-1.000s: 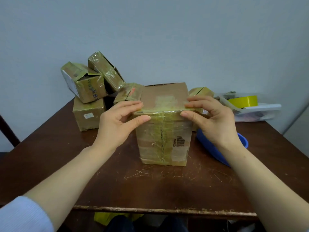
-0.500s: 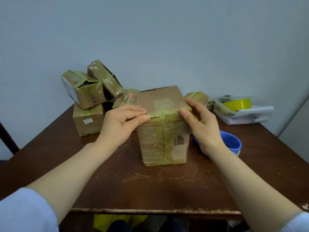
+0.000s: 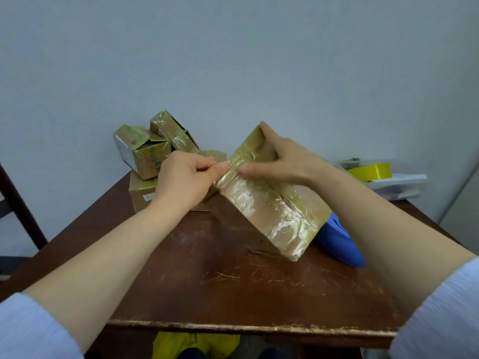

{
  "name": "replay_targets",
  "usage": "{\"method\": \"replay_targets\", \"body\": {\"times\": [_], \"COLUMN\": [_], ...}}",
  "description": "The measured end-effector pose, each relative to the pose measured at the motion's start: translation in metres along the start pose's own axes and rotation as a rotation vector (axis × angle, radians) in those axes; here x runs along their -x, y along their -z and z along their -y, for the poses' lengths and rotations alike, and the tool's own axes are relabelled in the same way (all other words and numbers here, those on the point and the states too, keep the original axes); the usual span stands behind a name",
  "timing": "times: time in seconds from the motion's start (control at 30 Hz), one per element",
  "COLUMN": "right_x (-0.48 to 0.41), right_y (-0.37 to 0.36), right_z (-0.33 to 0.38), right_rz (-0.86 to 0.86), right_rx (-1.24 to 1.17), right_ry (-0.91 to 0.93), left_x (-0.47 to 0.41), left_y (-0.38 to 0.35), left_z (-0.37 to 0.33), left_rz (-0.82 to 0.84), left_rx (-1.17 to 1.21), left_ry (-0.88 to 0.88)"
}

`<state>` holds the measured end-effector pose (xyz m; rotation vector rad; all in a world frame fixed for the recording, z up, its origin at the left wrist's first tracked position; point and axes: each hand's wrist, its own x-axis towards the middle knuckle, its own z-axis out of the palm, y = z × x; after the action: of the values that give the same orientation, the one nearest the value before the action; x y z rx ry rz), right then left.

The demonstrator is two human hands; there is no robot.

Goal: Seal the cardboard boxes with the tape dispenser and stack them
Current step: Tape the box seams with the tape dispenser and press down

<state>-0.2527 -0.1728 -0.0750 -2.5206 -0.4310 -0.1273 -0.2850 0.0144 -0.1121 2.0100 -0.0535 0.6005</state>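
A cardboard box wrapped in shiny clear tape is tilted up on one lower edge at the middle of the brown table. My right hand grips its raised top, thumb on the near face and fingers over the far side. My left hand pinches the box's upper left corner, at the tape's edge, between thumb and fingertips. A blue tape dispenser lies on the table behind the box's lower right, partly hidden.
Several taped cardboard boxes are piled at the table's back left against the wall. A clear plastic tray with a yellow tape roll sits at the back right. A dark chair frame stands left of the table.
The box has gone from upright to tilted on its edge. My right hand moved onto its raised top and my left hand shifted from holding the side to pinching the corner.
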Motion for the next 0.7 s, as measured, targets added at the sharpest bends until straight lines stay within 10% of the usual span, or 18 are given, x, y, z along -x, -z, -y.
{"method": "replay_targets", "body": {"times": [0.17,0.43,0.57,0.7], "right_x": [0.032,0.024,0.022,0.020], "right_y": [-0.015,-0.027,-0.047,-0.066], "right_z": [-0.006,-0.008,-0.007,-0.015], "right_rz": [0.276,0.127,0.183,0.110], "right_rx": [0.404,0.372,0.351,0.409], "right_ry": [-0.042,0.314,0.365,0.196], "left_x": [0.001,0.000,-0.001,-0.005], "left_y": [0.009,0.023,0.042,0.038], "left_z": [-0.007,-0.014,-0.019,-0.020], "left_rz": [0.060,0.205,0.235,0.543], "left_rx": [-0.147,-0.167,-0.803,-0.888], "left_ry": [0.030,0.255,0.134,0.065]}}
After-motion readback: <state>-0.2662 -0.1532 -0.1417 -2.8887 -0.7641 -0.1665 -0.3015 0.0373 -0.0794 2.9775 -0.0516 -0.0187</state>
